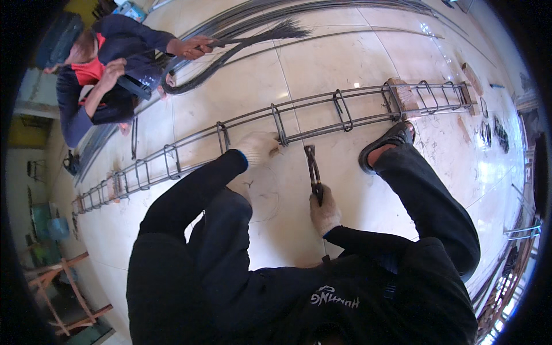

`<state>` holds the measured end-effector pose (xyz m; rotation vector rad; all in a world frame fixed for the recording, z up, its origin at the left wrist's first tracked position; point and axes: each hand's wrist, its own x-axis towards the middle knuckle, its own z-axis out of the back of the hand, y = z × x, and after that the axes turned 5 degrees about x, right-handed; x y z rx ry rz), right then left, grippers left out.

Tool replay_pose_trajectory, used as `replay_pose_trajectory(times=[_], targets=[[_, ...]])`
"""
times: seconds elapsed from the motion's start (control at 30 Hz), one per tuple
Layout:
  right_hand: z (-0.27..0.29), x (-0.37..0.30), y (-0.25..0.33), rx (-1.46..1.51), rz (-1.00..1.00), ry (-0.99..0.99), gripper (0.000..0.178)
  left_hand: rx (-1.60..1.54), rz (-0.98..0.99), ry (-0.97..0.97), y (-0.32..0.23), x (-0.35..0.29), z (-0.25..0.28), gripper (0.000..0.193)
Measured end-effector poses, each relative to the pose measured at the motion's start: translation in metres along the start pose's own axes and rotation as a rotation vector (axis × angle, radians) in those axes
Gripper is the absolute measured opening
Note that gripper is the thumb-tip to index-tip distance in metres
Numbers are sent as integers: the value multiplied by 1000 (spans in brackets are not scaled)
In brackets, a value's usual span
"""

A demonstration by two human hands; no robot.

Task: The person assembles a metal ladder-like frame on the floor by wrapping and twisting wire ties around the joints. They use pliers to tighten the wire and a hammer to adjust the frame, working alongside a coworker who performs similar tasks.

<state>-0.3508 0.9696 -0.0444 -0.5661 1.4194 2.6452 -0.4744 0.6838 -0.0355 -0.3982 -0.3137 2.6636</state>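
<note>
A long rebar cage [279,122], made of thin steel bars with square stirrups, runs across the tiled floor in front of me. My left hand [256,148], in a pale knit glove, is closed around its near bar beside a stirrup; the fingertips are partly hidden. In my gloved right hand [326,214] are dark tying pincers [313,171], gripped by the handles. Their head points up toward the cage and sits just short of the near bar, apart from it.
A wooden block [404,96] props the cage on the right, near my sandalled foot [392,138]. At upper left a crouching co-worker [109,75] holds a bent bundle of dark wire [236,56]. Long steel rods [247,16] lie beyond. A wooden frame [64,287] stands lower left.
</note>
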Motion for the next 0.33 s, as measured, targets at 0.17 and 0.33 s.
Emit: replay_pose_trajectory(times=[0.17,0.33], targets=[[27,64,87,-309,417,83,48,-185,216,5,-2,-23,-16,25],[27,99,176,-888,478,326,56,-154,134,17,9,-26,-22,35]])
